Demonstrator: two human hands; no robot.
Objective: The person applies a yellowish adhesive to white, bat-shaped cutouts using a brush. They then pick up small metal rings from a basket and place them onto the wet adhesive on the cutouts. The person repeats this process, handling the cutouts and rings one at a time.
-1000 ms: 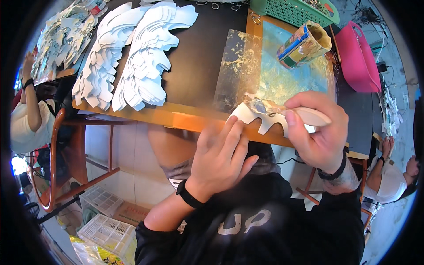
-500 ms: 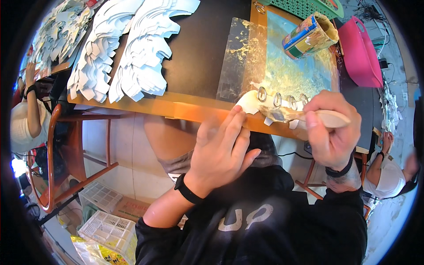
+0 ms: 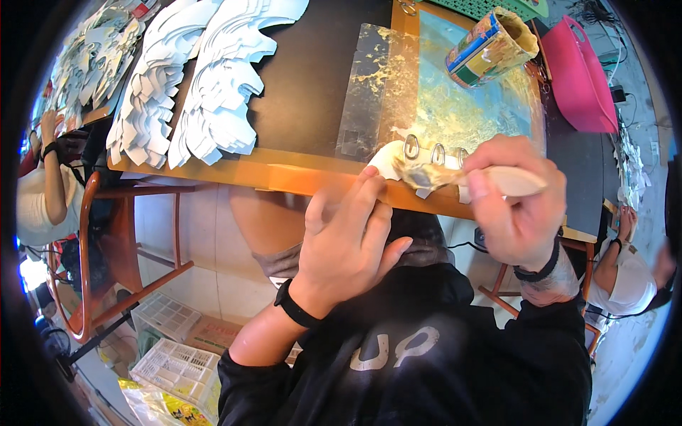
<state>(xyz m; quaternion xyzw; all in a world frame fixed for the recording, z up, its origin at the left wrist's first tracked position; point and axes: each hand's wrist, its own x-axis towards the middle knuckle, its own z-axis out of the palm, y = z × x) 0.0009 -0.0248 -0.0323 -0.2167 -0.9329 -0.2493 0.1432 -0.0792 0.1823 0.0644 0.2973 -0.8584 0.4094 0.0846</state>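
Observation:
My right hand (image 3: pixel 522 213) is closed around the wooden handle of a brush (image 3: pixel 513 181). Its bristles, clotted with yellowish paste, lie against a white cut piece (image 3: pixel 386 157) at the table's front edge. Along that piece stand several oval metal rings (image 3: pixel 410 146); my right fingers partly cover the row. My left hand (image 3: pixel 344 245) is open, its stretched fingertips resting on the piece's left end. Beyond them lies a paste-smeared clear sheet over a blue surface (image 3: pixel 455 106). A tin can (image 3: pixel 479 64), crusted with paste, stands on it.
Two fanned stacks of white cut pieces (image 3: pixel 220 85) lie on the table's left. A pink basket (image 3: pixel 579 78) and a green basket (image 3: pixel 490 7) stand at right and back. A wooden chair (image 3: pixel 106 248) is at left. Other people work at both sides.
The brush in my right hand has moved left along the white piece. My left hand stays at the piece's left end, and the whole view has shifted slightly.

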